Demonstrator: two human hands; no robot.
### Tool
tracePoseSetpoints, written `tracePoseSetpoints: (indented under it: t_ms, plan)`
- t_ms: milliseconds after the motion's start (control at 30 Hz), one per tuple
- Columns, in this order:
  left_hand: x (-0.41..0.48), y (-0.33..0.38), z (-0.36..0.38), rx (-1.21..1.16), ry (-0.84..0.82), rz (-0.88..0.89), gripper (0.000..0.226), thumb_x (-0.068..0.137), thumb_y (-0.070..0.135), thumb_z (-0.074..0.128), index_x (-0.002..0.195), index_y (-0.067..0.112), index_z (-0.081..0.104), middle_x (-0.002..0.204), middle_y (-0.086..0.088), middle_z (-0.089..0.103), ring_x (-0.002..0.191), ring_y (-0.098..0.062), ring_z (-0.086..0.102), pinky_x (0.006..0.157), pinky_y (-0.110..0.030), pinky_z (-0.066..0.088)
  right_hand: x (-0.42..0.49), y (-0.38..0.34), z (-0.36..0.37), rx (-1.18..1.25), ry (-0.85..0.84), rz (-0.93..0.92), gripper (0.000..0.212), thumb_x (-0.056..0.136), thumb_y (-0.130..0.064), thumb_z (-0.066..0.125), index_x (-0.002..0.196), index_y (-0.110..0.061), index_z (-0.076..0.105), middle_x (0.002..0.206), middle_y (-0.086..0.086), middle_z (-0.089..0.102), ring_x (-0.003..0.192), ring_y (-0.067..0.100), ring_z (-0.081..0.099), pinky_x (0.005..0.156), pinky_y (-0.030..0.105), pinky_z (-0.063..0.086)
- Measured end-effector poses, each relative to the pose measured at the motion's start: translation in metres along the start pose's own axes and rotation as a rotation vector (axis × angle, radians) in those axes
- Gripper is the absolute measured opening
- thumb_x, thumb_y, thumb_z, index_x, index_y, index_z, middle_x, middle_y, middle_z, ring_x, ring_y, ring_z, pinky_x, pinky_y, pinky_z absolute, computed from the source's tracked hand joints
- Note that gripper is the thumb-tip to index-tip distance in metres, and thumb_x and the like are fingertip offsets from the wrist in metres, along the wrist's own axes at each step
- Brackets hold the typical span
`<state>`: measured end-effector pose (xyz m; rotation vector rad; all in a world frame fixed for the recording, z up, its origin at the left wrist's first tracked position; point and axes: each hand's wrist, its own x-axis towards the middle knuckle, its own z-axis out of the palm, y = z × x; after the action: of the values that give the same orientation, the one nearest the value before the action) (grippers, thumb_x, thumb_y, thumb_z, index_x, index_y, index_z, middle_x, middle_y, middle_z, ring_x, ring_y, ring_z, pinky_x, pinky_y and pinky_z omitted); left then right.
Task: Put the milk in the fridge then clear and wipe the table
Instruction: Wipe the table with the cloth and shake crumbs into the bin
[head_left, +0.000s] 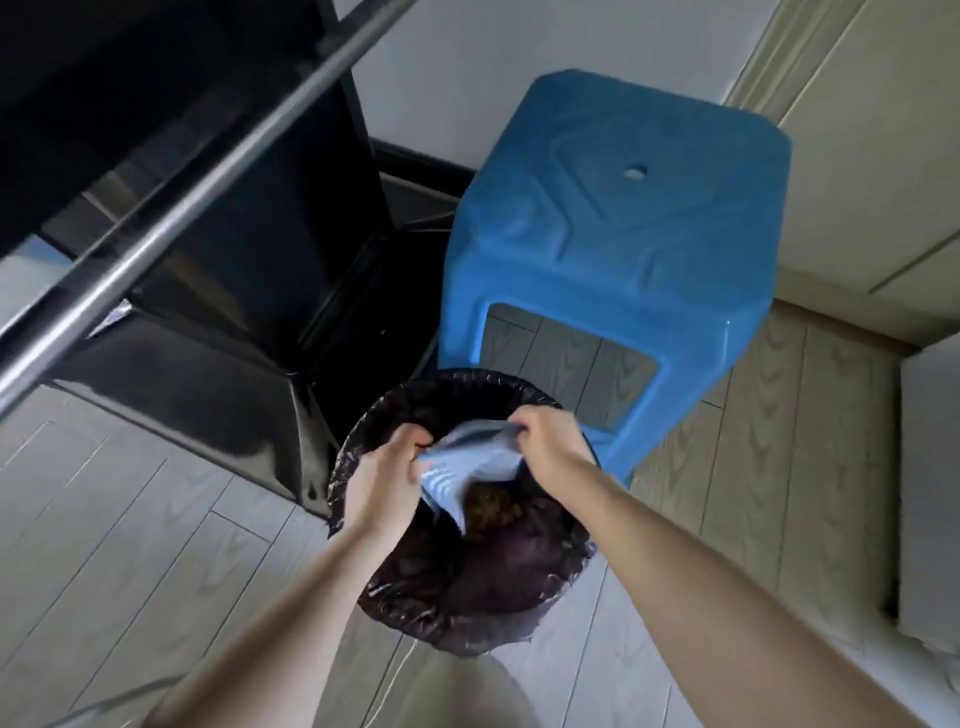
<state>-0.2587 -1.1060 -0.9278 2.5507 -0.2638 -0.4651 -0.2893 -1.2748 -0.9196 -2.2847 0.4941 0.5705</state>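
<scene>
Cloth, blue with pale stripes, hangs at lower centre of the frame, pinched by both hands. The left hand grips one edge and the right hand grips the other. It hangs over a round bin lined with a dark bag, just above brown crumbs. A blue plastic stool stands behind, at upper right.

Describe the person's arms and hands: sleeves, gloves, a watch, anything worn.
Nothing worn is visible. The left forearm and right forearm are bare all the way to the frame's edge, with no sleeve or cuff in view. The left hand and right hand have no gloves. No watch, bracelet or ring shows on either wrist or hand.
</scene>
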Motion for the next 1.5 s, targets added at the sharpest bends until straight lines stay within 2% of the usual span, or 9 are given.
tracePoseSetpoints:
  t_ms: [200, 300, 400, 600, 833, 967, 1133, 1267, 1500]
  plan:
    - [0.000, -0.014, -0.005, -0.022, 0.033, 0.024, 0.011, 0.089, 0.011, 0.052, 0.099, 0.013, 0.050, 0.069, 0.004, 0.056, 0.074, -0.025, 0.051, 0.070, -0.037, 0.043, 0.002, 0.008, 0.001, 0.022, 0.056, -0.041, 0.026, 0.085, -0.001, 0.046, 0.101, -0.009, 0.066, 0.099, 0.011, 0.067, 0.093, 0.023, 0.063, 0.081, 0.030, 0.048]
    - [0.000, -0.020, -0.010, 0.024, -0.034, 0.043, 0.010, 0.088, 0.009, 0.050, 0.090, 0.019, 0.047, 0.058, 0.005, 0.044, 0.064, -0.023, 0.043, 0.064, -0.034, 0.040, 0.003, 0.011, 0.000, 0.057, -0.042, -0.023, 0.018, 0.082, -0.001, 0.050, 0.090, -0.011, 0.064, 0.073, 0.007, 0.065, 0.055, 0.003, 0.063, 0.056, 0.017, 0.051]
    - [-0.001, -0.022, -0.013, 0.071, -0.124, 0.047, 0.021, 0.086, 0.005, 0.045, 0.093, 0.021, 0.056, 0.056, 0.003, 0.042, 0.056, -0.021, 0.040, 0.058, -0.030, 0.034, 0.000, 0.011, -0.002, 0.127, -0.115, -0.012, 0.013, 0.077, -0.009, 0.061, 0.079, -0.020, 0.053, 0.067, 0.007, 0.066, 0.047, 0.006, 0.059, 0.060, 0.024, 0.052]
    - [0.002, -0.022, -0.017, 0.104, -0.206, 0.179, 0.029, 0.088, 0.001, 0.050, 0.105, 0.012, 0.069, 0.114, 0.001, 0.066, 0.106, -0.019, 0.060, 0.092, -0.030, 0.045, -0.004, 0.000, -0.005, 0.336, -0.116, 0.065, 0.011, 0.081, -0.021, 0.065, 0.080, -0.013, 0.059, 0.075, 0.001, 0.061, 0.059, 0.013, 0.065, 0.055, 0.019, 0.054]
    - [0.003, -0.022, -0.022, 0.139, -0.140, 0.374, 0.025, 0.082, 0.011, 0.056, 0.061, -0.002, 0.049, 0.061, -0.006, 0.044, 0.061, -0.019, 0.046, 0.059, -0.036, 0.044, -0.003, -0.006, -0.014, 0.982, -0.178, 0.241, 0.016, 0.084, -0.009, 0.061, 0.073, -0.020, 0.059, 0.077, 0.001, 0.068, 0.066, 0.010, 0.068, 0.057, 0.024, 0.054]
    - [0.001, -0.021, -0.016, 0.098, -0.061, 0.355, 0.014, 0.071, 0.008, 0.057, 0.061, -0.001, 0.063, 0.072, -0.003, 0.068, 0.077, -0.013, 0.054, 0.061, -0.031, 0.052, 0.002, 0.008, 0.000, 0.560, 0.089, 0.187, 0.020, 0.081, -0.006, 0.061, 0.065, -0.018, 0.059, 0.070, 0.002, 0.062, 0.067, 0.014, 0.063, 0.070, 0.032, 0.059]
    - [-0.004, -0.019, -0.011, 0.054, -0.116, 0.205, 0.023, 0.082, -0.005, 0.054, 0.096, 0.002, 0.071, 0.109, -0.006, 0.068, 0.103, -0.023, 0.061, 0.089, -0.028, 0.043, -0.004, 0.021, 0.016, 0.431, 0.155, 0.171, 0.021, 0.081, -0.006, 0.061, 0.064, -0.018, 0.059, 0.063, 0.000, 0.058, 0.061, 0.014, 0.060, 0.069, 0.028, 0.057]
    - [-0.015, -0.016, -0.015, 0.020, -0.085, 0.117, 0.029, 0.082, -0.006, 0.050, 0.102, 0.003, 0.069, 0.105, -0.008, 0.066, 0.100, -0.026, 0.061, 0.085, -0.029, 0.043, -0.019, 0.018, 0.013, 0.408, 0.106, 0.160, 0.014, 0.083, -0.009, 0.059, 0.071, -0.016, 0.058, 0.066, -0.004, 0.054, 0.059, 0.008, 0.053, 0.051, 0.018, 0.051]
    - [-0.050, 0.027, -0.061, -0.067, -0.058, 0.119, 0.033, 0.078, -0.008, 0.051, 0.096, 0.011, 0.070, 0.101, -0.001, 0.067, 0.095, -0.019, 0.059, 0.079, -0.020, 0.036, -0.071, -0.019, -0.043, 0.402, 0.083, 0.136, 0.010, 0.084, -0.009, 0.056, 0.076, -0.014, 0.056, 0.067, -0.003, 0.053, 0.059, 0.011, 0.055, 0.049, 0.015, 0.050]
